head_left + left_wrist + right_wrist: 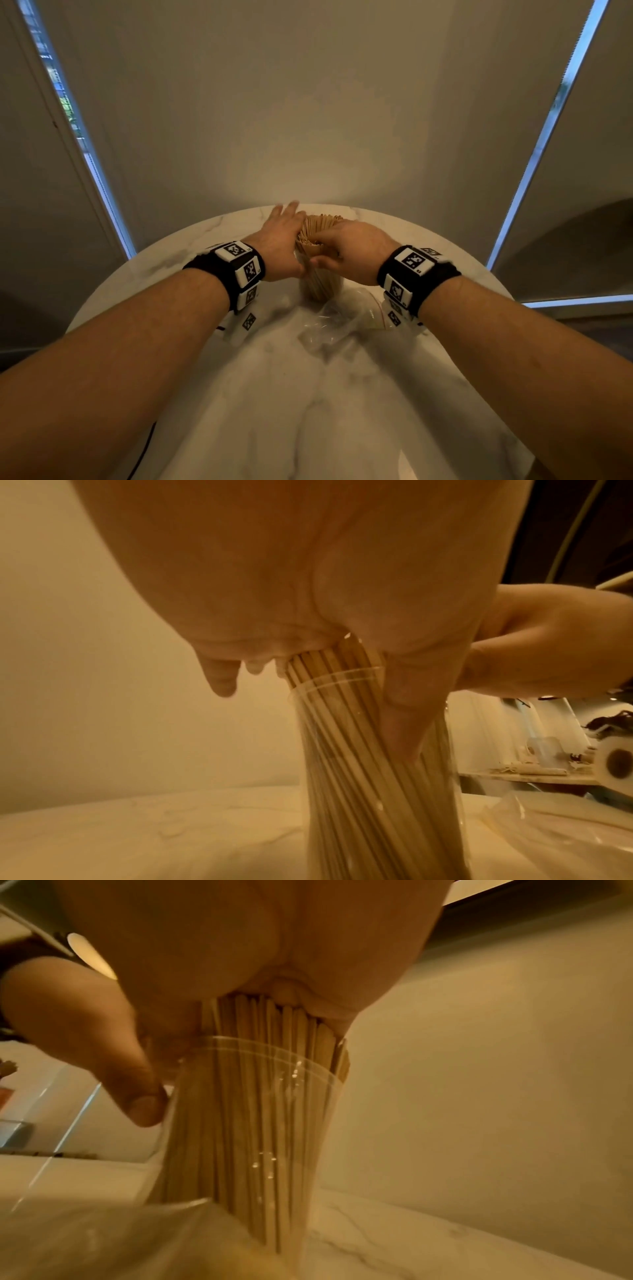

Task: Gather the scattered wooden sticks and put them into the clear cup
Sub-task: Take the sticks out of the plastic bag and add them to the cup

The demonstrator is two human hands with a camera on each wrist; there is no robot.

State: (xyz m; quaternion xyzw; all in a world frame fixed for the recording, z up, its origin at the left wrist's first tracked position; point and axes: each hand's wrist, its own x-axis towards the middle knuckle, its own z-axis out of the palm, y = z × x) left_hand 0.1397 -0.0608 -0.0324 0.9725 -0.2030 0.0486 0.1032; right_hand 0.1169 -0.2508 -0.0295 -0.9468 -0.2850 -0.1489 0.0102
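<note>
A clear cup [320, 286] stands on the round marble table [308, 411], packed with upright wooden sticks [320, 226] whose tops rise above its rim. My left hand [282, 234] lies against the left side of the stick tops with its fingers stretched forward. In the left wrist view its palm [308, 574] bears on the sticks [329, 658] and its thumb [400, 710] runs down the cup [342, 737]. My right hand [349, 246] curls its fingers over the stick tops from the right. In the right wrist view its palm [274, 934] sits on the sticks [267, 1015].
A crumpled clear plastic bag [342, 318] with a red zip strip lies on the table just in front of the cup. A plain wall stands close behind the table's far edge.
</note>
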